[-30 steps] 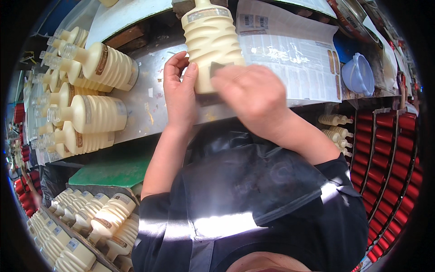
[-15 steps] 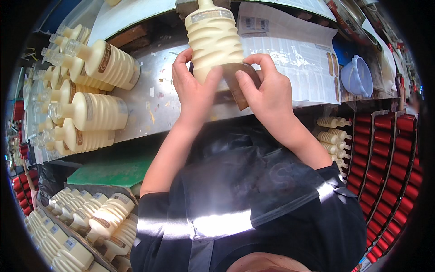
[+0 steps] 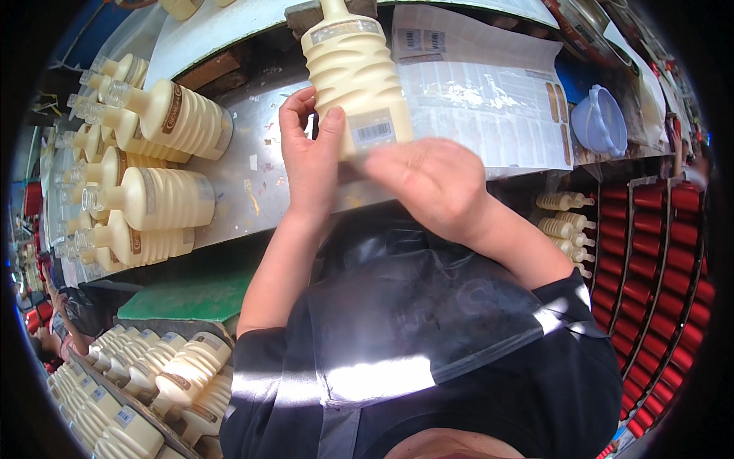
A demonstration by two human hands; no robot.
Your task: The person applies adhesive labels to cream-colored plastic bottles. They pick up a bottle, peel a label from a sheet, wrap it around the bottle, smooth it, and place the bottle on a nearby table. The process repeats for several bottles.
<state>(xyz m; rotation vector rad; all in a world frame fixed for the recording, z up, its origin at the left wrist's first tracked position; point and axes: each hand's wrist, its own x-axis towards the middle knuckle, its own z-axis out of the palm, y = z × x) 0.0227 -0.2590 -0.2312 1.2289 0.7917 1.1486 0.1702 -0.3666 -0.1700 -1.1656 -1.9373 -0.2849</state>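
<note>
The fingers of the left hand (image 3: 312, 172) grasp the left flank of a cream bottle (image 3: 355, 73), loosely curved, with the thumb laid along its near end. The right hand (image 3: 436, 180) is blurred; its fingers bunch at the base end, by the lower edge of a barcode label (image 3: 375, 134). Whether they pinch a small tool or only press, I cannot tell. The bottle lies on its side above the tabletop (image 3: 264, 164), neck pointing away from the person, by a brown block (image 3: 298, 17).

The step in hand appears to be smoothing that label flat against the body. The next move seems to call for a steady hold from the left hand and even pressure out to the label's edges, so that no corner lifts and the bottle does not roll.

Just to the right lies a printed sheet (image 3: 482, 115), with brown strips near its right edge, and beyond it a pale blue bucket (image 3: 600, 122). On the left, similar bottles (image 3: 180, 199) are stacked on their sides. Lower left, past a green board (image 3: 183, 294), more of them fill a crate; rows of red cylinders (image 3: 650, 268) stand at the far right.
</note>
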